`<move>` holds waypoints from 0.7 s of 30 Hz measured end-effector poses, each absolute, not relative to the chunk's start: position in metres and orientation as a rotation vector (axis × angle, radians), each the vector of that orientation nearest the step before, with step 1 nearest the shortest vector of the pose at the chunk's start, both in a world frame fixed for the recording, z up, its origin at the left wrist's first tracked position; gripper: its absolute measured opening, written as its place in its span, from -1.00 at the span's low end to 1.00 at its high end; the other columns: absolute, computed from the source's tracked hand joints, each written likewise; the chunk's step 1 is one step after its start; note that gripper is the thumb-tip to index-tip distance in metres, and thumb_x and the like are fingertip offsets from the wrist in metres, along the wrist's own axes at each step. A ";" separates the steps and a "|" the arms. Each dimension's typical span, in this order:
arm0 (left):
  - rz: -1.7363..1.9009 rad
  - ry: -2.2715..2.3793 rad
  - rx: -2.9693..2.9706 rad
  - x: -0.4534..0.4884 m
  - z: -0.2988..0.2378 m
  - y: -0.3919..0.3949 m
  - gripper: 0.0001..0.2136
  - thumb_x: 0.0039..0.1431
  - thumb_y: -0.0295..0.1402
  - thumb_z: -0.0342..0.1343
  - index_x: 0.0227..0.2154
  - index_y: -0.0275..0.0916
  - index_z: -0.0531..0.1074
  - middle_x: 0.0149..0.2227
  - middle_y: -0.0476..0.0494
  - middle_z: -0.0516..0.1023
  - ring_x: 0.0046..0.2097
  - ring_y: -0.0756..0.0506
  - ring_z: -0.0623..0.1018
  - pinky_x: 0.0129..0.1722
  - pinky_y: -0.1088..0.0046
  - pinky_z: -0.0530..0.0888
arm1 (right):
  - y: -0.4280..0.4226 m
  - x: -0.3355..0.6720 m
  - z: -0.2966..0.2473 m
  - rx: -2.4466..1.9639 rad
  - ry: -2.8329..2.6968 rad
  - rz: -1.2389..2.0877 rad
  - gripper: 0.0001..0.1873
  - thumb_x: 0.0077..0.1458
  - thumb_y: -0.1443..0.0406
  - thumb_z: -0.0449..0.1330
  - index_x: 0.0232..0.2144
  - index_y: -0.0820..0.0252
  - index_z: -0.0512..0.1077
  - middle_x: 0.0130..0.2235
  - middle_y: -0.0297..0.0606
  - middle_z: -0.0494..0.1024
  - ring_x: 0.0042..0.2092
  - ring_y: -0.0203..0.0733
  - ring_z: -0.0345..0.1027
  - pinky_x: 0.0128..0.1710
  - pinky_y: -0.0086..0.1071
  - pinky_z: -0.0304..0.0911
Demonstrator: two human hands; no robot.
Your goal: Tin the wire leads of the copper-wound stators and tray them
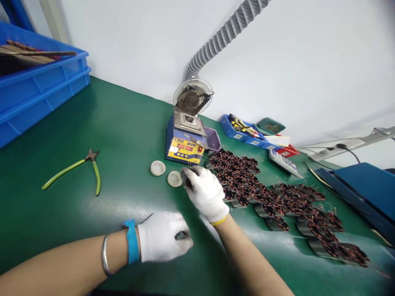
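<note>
A coil (pixel 188 183), long axis hidden, is gripped by the right hand (pixel 205 190), copper ends (pixel 189 164) pointed toward the machine (pixel 185 149); the left hand (pixel 165 237) is loosely curled.

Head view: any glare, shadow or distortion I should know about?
Head view: pale glare on the green tabletop left of centre and toward the lower right; soft dark shadow by the right forearm; wide-angle stretch toward the edges, visible in the coils at lower right; dark piece in the right hand hard to make out.
</note>
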State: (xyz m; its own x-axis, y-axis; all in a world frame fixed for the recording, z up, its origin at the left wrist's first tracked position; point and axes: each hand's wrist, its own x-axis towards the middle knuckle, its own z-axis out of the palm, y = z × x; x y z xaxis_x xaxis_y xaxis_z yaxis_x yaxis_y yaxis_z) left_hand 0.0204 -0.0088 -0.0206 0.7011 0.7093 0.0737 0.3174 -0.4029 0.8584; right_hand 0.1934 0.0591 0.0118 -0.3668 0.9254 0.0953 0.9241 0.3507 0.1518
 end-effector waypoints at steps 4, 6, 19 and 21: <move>0.528 0.798 1.906 0.019 -0.015 -0.007 -0.78 0.11 -0.32 0.07 -0.21 -0.20 0.52 -0.22 -0.12 0.58 -0.27 -0.13 0.54 -0.28 0.41 0.41 | 0.058 0.194 0.010 1.748 2.557 0.324 -0.54 0.10 0.32 0.16 0.09 0.05 0.40 -0.01 -0.08 0.48 -0.11 0.03 0.34 -0.20 -0.22 0.25; 0.515 0.813 1.879 0.020 -0.014 -0.006 -0.70 0.13 -0.30 0.05 -0.10 -0.22 0.51 -0.19 -0.16 0.59 -0.25 -0.17 0.55 -0.23 0.36 0.44 | 0.066 0.198 0.019 1.808 2.584 0.296 -0.51 0.06 0.31 0.19 0.09 0.09 0.40 0.01 -0.07 0.46 -0.06 0.05 0.32 -0.13 -0.19 0.27; 0.498 0.872 1.872 0.031 -0.031 0.002 -0.71 0.13 -0.24 0.06 -0.11 -0.16 0.50 -0.21 -0.12 0.59 -0.19 -0.14 0.56 -0.18 0.39 0.46 | 0.248 0.183 0.100 2.120 2.339 0.476 -0.55 0.15 0.34 0.11 0.11 0.06 0.36 0.04 -0.01 0.35 0.02 0.12 0.24 -0.03 -0.02 0.21; 0.479 0.867 1.882 0.031 -0.031 0.002 -0.71 0.13 -0.24 0.06 -0.11 -0.16 0.49 -0.21 -0.13 0.59 -0.18 -0.15 0.56 -0.18 0.38 0.46 | 0.253 0.177 0.095 2.146 2.324 0.413 -0.59 0.17 0.38 0.09 0.06 0.04 0.41 0.02 -0.02 0.37 0.02 0.12 0.26 -0.05 -0.02 0.23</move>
